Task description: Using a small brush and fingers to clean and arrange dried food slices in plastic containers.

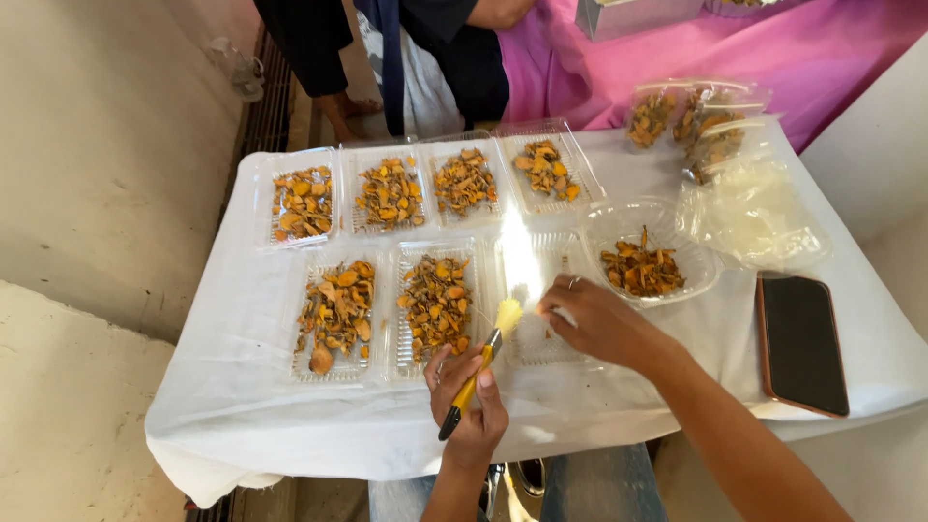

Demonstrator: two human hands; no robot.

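left hand [469, 401] gripping a yellow brush [480, 367] over an empty clear tray [541, 300] – right hand [594, 319] resting on it, fingers curled; trays of orange dried slices [435, 304] alongside.

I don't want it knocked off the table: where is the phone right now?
In the head view the phone lies flat at the table's right edge, just right of the round bowl and beyond the right hand.

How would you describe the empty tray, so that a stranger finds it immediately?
On the white-covered table, look at the front row of clear plastic trays. The empty tray is the rightmost there, under the right hand; its neighbours hold orange slices.
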